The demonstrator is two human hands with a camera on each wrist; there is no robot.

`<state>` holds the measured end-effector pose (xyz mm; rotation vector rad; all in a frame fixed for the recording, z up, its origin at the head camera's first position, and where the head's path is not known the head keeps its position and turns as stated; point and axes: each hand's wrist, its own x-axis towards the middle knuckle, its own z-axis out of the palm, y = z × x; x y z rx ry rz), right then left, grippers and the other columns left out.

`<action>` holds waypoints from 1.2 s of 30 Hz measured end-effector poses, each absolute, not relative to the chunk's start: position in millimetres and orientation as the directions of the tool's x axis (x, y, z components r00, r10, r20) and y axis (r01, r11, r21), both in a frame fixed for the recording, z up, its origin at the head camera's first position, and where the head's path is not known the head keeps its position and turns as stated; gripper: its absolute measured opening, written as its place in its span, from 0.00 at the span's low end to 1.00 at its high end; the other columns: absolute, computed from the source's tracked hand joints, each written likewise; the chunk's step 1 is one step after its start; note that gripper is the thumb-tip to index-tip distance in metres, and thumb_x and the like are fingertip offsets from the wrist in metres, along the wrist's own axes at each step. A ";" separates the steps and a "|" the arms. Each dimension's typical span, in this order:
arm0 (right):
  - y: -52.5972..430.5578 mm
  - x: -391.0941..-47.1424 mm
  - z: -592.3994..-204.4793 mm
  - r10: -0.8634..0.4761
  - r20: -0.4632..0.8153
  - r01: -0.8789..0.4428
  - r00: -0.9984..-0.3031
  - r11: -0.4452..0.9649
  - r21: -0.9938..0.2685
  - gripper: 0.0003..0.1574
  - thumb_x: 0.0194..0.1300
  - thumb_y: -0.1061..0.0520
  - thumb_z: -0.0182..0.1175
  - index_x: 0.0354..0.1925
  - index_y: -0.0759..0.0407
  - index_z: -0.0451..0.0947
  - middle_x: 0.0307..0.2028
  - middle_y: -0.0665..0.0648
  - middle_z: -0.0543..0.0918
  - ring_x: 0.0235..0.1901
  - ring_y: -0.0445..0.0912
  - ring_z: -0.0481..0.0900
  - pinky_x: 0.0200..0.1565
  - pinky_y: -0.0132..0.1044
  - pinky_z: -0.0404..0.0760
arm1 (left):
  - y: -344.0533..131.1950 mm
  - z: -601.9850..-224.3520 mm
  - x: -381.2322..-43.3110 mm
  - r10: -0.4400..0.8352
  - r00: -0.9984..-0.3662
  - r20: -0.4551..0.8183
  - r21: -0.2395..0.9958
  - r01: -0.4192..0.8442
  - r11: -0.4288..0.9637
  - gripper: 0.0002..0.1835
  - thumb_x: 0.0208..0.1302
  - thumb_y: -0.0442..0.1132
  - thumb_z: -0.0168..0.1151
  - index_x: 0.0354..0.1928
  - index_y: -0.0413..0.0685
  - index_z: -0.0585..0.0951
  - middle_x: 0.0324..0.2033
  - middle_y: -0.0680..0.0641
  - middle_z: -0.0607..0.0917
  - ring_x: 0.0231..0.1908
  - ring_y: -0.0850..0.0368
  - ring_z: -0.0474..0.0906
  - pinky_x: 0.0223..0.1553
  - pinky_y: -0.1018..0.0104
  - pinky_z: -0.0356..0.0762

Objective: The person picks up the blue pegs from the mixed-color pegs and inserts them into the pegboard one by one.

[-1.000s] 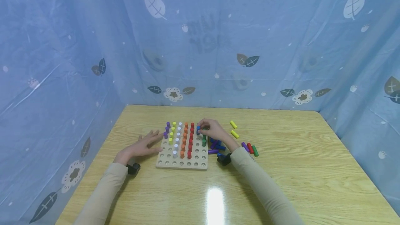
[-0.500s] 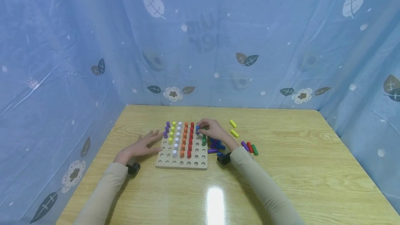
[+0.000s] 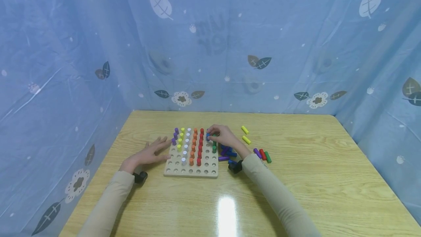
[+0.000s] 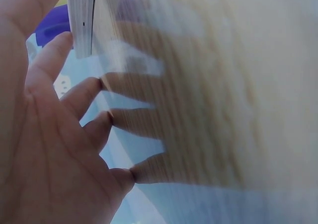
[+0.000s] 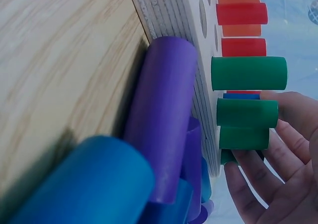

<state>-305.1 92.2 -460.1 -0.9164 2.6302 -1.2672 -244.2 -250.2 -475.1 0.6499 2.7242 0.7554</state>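
A wooden pegboard [image 3: 202, 175] lies on the table with columns of upright purple, yellow, white, orange, red and green pegs [image 3: 214, 149]. At its back right, my right hand [image 3: 224, 135] pinches a blue peg [image 3: 208, 138] standing at the column between red and green. In the right wrist view, green pegs [image 5: 248, 73] mostly cover that blue peg [image 5: 242, 96], so whether it is fully seated cannot be seen. My left hand [image 3: 148, 155] lies spread at the board's left side, fingertips at the board's edge [image 4: 82, 20] near a purple peg [image 4: 52, 28].
Loose blue and purple pegs [image 3: 224, 158] lie against the board's right side, partly under my right wrist. Two yellow pegs [image 3: 246, 140] lie farther back, and purple, red and green pegs [image 3: 268, 157] lie to the right. A blue patterned curtain [image 3: 227, 46] surrounds the table.
Both hands and the blue peg hold nearly the same place; the head view has shifted very slightly.
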 end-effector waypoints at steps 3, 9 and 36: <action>92.8 -305.3 -459.7 -0.553 0.184 -0.488 -0.813 0.472 -0.735 0.12 0.61 0.60 0.61 0.44 0.61 0.77 0.40 0.56 0.84 0.42 0.48 0.81 0.47 0.41 0.80 | -250.8 -475.8 -244.6 0.479 -0.871 -0.108 0.537 0.354 0.766 0.39 0.62 0.58 0.55 0.71 0.55 0.55 0.72 0.40 0.47 0.70 0.38 0.33 0.63 0.32 0.22; 96.8 -306.4 -458.6 -0.570 0.199 -0.508 -0.797 0.456 -0.730 0.13 0.62 0.59 0.61 0.45 0.62 0.77 0.42 0.58 0.84 0.43 0.47 0.81 0.47 0.40 0.80 | -250.9 -475.6 -245.0 0.480 -0.871 -0.108 0.539 0.354 0.764 0.39 0.62 0.58 0.55 0.71 0.55 0.55 0.71 0.39 0.47 0.70 0.37 0.33 0.62 0.32 0.22; 134.1 -302.7 -443.1 -0.526 0.215 -0.503 -0.823 0.497 -0.708 0.15 0.63 0.59 0.59 0.47 0.63 0.77 0.42 0.61 0.83 0.41 0.52 0.81 0.44 0.42 0.81 | -251.1 -475.4 -244.5 0.473 -0.874 -0.111 0.548 0.343 0.763 0.39 0.62 0.59 0.55 0.71 0.56 0.55 0.72 0.40 0.46 0.70 0.38 0.34 0.62 0.32 0.21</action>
